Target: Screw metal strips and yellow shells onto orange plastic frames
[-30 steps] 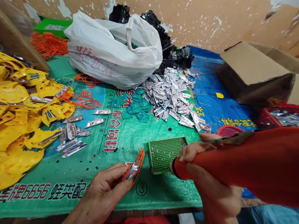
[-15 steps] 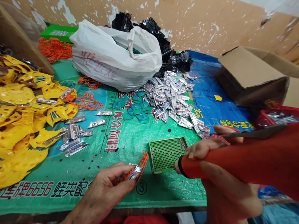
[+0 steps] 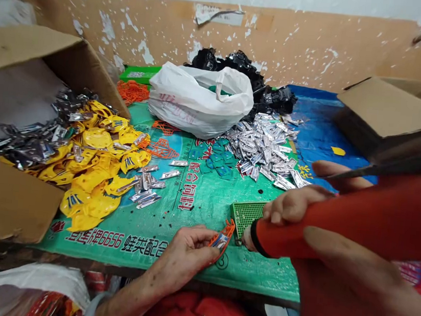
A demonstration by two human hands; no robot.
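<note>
My left hand (image 3: 182, 251) pinches an orange plastic lattice piece (image 3: 228, 234) with a small silver-and-blue packet (image 3: 220, 241) against it, above the green sheet. On the right, the fingers of my right hand (image 3: 295, 204) wrap round a large red tool (image 3: 334, 220), blurred and very close to the camera. A black band circles it near its pale tip, which overlaps the lower right of a green perforated tray (image 3: 244, 217). The tool hides much of that tray. A dark grey strip (image 3: 382, 168) runs along the tool's upper side.
Yellow parts (image 3: 94, 182) and silver packets spill from a cardboard box (image 3: 11, 194) at left. Behind stand a white bag (image 3: 196, 107), black parts (image 3: 278, 100) and heaped packets (image 3: 266, 148). Teal pieces (image 3: 219, 161) lie mid-table. Another cardboard box (image 3: 392, 107) is at right.
The view has turned left and up, bringing in more of the left box. My left hand still holds the orange piece. The red tool covers more of the green tray.
</note>
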